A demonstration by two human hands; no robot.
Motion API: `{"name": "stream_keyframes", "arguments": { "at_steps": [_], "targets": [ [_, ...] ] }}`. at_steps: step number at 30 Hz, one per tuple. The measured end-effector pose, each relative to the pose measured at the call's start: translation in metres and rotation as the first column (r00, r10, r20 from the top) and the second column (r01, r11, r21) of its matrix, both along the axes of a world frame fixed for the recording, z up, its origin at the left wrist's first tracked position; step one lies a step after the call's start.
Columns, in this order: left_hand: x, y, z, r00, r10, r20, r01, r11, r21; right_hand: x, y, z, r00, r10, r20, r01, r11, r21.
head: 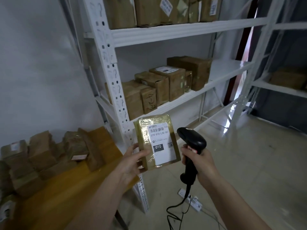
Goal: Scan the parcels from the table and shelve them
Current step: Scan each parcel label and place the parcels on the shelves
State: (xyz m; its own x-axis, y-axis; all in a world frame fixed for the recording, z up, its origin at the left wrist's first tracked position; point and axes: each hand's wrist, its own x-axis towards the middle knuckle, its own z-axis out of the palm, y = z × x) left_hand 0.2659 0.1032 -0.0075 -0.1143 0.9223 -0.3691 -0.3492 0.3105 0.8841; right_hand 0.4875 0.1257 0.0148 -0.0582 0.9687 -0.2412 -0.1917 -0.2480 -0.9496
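Parcel, tape-wrapped, held up in the air between the two hands, label side toward the camera. Long axis runs near upright, tilted a little to the left at the top. Barcode sits in the label's upper part; a dark block reading 010 lies lower down.

Left hand grips the parcel at its lower left corner, thumb across the front face, fingers behind it and out of sight. Right hand is wrapped around the handle of a black scanner, just to the right of the parcel. Scanner head stands level with the label's upper half, its window seemingly turned toward the parcel; whether a beam lands on the barcode cannot be told. Cable hangs from the handle to the floor, toward a power strip.

Judgement: scan step in hand. The barcode lies up and left of the scanner head, so the coming move turns on tipping that head onto the code, or turning the parcel toward it.

Beyond the hands, above and ahead: white shelf unit, middle level carrying a row of brown parcels with bare board to their right. Left of the left hand: tabletop, yellow-brown, with more parcels waiting.
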Motion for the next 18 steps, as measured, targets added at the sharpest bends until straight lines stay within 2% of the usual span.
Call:
{"name": "stream_keyframes", "arguments": {
  "at_steps": [8,11,18],
  "targets": [
    [0.043,0.070,0.010,0.982,-0.003,-0.188,0.005,1.000,0.009,0.035,0.052,0.001,0.997,-0.075,-0.003,0.075,0.995,0.067],
    [0.066,0.116,0.008,0.972,0.056,-0.227,-0.058,0.998,-0.002,0.052,0.079,0.005,0.993,-0.116,0.018,0.114,0.989,0.089],
    [0.133,0.220,0.028,0.961,0.037,-0.274,-0.028,0.999,0.038,0.100,0.162,0.027,0.988,-0.145,0.052,0.136,0.980,0.147]
  ]
}}
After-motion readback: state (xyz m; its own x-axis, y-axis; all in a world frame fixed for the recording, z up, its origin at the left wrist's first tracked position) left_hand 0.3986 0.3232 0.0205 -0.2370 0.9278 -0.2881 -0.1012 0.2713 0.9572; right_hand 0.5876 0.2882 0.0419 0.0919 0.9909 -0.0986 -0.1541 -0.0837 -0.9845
